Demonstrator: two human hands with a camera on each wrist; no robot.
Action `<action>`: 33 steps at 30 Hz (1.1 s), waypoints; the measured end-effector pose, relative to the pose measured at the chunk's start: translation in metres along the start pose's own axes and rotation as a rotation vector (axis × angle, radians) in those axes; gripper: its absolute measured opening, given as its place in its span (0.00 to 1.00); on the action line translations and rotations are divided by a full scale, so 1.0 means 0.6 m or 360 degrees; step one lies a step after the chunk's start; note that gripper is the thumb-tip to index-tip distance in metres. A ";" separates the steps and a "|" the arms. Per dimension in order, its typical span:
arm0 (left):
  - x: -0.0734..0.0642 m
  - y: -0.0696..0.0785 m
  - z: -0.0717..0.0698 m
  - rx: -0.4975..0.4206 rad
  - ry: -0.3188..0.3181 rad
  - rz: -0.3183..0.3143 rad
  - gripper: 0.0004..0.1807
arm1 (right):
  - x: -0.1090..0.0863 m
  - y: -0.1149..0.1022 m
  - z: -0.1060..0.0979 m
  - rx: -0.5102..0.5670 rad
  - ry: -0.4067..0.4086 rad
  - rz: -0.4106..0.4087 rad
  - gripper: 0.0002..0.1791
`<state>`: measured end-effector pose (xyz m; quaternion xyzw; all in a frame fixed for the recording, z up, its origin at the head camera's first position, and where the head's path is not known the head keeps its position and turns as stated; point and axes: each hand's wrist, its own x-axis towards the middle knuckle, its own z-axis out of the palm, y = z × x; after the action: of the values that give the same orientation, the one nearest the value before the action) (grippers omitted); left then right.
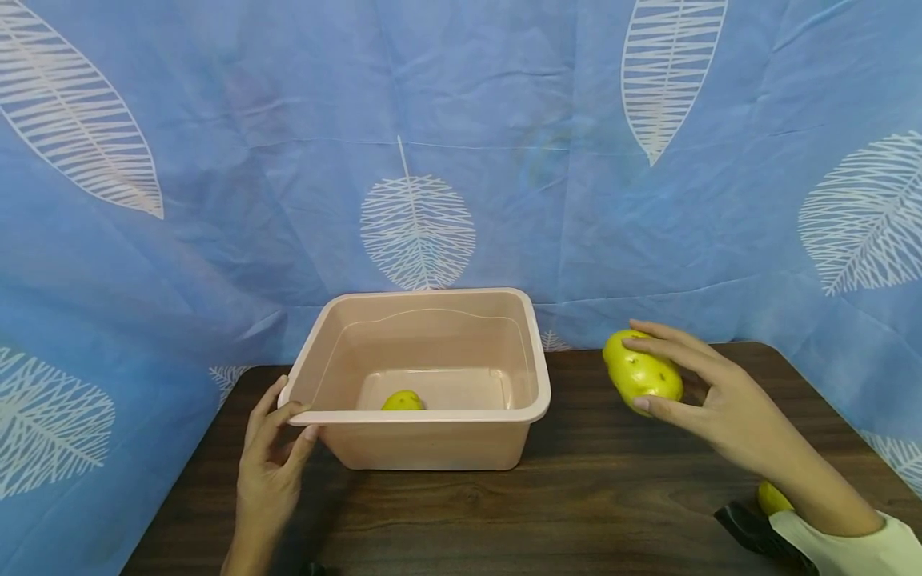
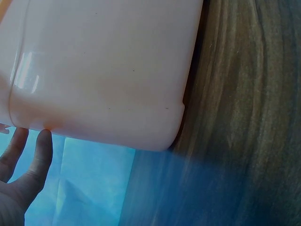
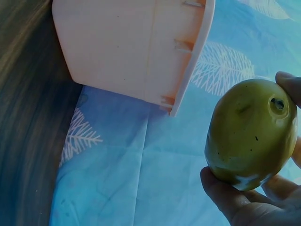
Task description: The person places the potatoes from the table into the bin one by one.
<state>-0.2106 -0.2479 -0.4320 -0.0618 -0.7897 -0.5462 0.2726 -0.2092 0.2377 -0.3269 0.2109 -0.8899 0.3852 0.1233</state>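
Note:
My right hand point(image 1: 709, 392) holds a glossy yellow potato point(image 1: 641, 372) above the table, right of a pale pink plastic tub point(image 1: 432, 442). Fingers lie over its upper side and the thumb presses from below. Close up in the right wrist view, the potato point(image 3: 251, 134) is oval, with small dark marks and a dimple near one end. At the tub's near left corner, my left hand point(image 1: 270, 472) grips the rim, thumb in front. A second potato point(image 1: 403, 400) sits inside the tub, partly hidden behind the front rim.
Another yellow item point(image 1: 773, 498) lies on the dark wooden table point(image 1: 612, 512), partly covered by my right forearm. Beside it is a black strip-like thing point(image 1: 752, 528) near the sleeve. A blue leaf-patterned cloth point(image 1: 504, 200) hangs behind the table.

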 end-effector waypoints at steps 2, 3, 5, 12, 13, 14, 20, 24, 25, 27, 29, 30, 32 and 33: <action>0.000 0.001 0.000 -0.0001 -0.0001 -0.0002 0.19 | 0.006 -0.003 0.001 0.0003 -0.0003 -0.0003 0.34; 0.000 0.001 0.000 -0.0005 -0.0003 -0.0004 0.19 | 0.008 -0.004 0.000 0.0007 -0.0010 -0.0011 0.34; -0.001 0.001 0.000 0.0000 0.0000 -0.0007 0.19 | 0.015 -0.006 0.000 0.0029 -0.0027 -0.0042 0.34; 0.000 -0.002 0.001 0.0020 0.0003 -0.0008 0.19 | 0.036 -0.015 0.001 -0.0003 -0.0045 -0.0086 0.34; 0.001 -0.002 0.001 0.0012 0.0003 -0.0010 0.19 | 0.039 -0.017 0.002 0.0003 -0.0046 -0.0067 0.34; 0.001 -0.003 0.001 0.0013 0.0006 -0.0012 0.19 | 0.042 -0.020 0.002 0.0005 -0.0047 -0.0049 0.33; 0.003 -0.001 0.004 0.0030 0.0044 -0.0041 0.20 | 0.061 -0.031 0.005 0.0049 -0.0082 -0.0013 0.31; 0.003 0.002 0.005 0.0041 0.0052 -0.0054 0.19 | 0.074 -0.035 0.009 0.0093 -0.0117 -0.0043 0.31; 0.002 0.003 0.004 0.0040 0.0052 -0.0054 0.19 | 0.077 -0.037 0.010 0.0106 -0.0124 -0.0040 0.31; 0.002 0.004 0.004 0.0033 0.0053 -0.0059 0.19 | 0.084 -0.040 0.013 0.0120 -0.0136 -0.0038 0.31; 0.001 0.006 0.004 0.0049 0.0055 -0.0072 0.19 | 0.092 -0.045 0.016 0.0121 -0.0137 -0.0017 0.31; 0.001 0.007 0.003 0.0038 0.0052 -0.0074 0.19 | 0.096 -0.047 0.017 0.0123 -0.0138 -0.0005 0.31; 0.001 0.008 0.003 0.0037 0.0046 -0.0080 0.19 | 0.102 -0.050 0.019 0.0117 -0.0134 0.0017 0.31; 0.002 0.008 0.003 0.0037 0.0042 -0.0084 0.19 | 0.105 -0.052 0.019 0.0110 -0.0135 0.0020 0.31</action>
<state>-0.2101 -0.2445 -0.4279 -0.0307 -0.7937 -0.5446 0.2691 -0.2507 0.1925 -0.2911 0.2256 -0.8818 0.4072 0.0755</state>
